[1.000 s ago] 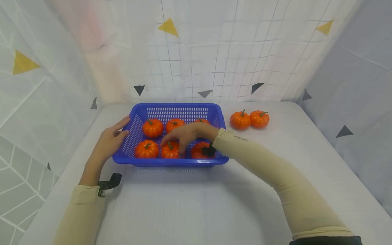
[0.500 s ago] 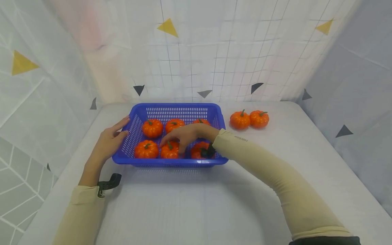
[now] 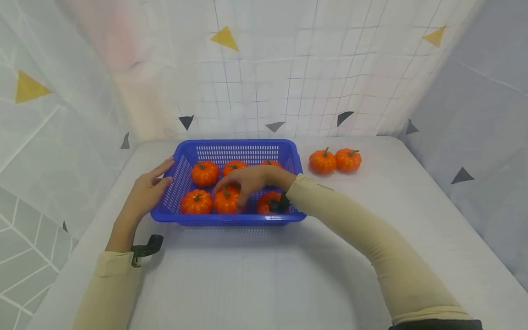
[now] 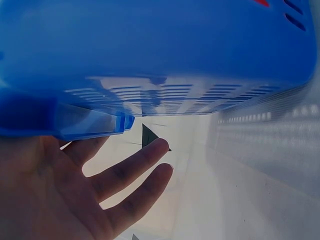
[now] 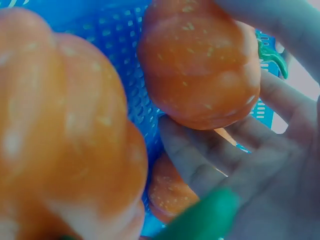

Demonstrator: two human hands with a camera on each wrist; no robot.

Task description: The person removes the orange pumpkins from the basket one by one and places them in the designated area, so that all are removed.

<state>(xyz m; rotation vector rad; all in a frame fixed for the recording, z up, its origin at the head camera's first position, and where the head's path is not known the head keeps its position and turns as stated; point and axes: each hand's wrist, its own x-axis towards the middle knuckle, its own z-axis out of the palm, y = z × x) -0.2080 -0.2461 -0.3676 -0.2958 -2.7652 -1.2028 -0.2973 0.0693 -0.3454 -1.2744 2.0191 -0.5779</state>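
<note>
A blue plastic basket (image 3: 231, 217) with slotted walls holds several small orange pumpkins with green stems. My right hand (image 3: 252, 179) reaches over it and grips the front middle pumpkin (image 3: 224, 201), fingers on one side and thumb on the other. In the right wrist view, that pumpkin (image 5: 200, 65) sits between thumb and fingers. My left hand (image 3: 147, 190) rests at the basket's left rim, fingers extended. The left wrist view has the left hand (image 4: 95, 185) under the basket's rim (image 4: 90, 131), its fingers spread. Beside the gripped pumpkin are the front left pumpkin (image 3: 196, 202) and front right pumpkin (image 3: 267, 202).
Two more pumpkins, one (image 3: 322, 162) left of the other (image 3: 348, 160), stand on the white table (image 3: 231, 279) right of the basket. A white curtain (image 3: 264, 68) with grid lines hangs behind. A black wrist strap (image 3: 147, 247) sticks out from the left wrist.
The front middle pumpkin has risen slightly and shifted a little left in my right hand, its stem now higher between the fingers. My left hand has stayed at the rim.
</note>
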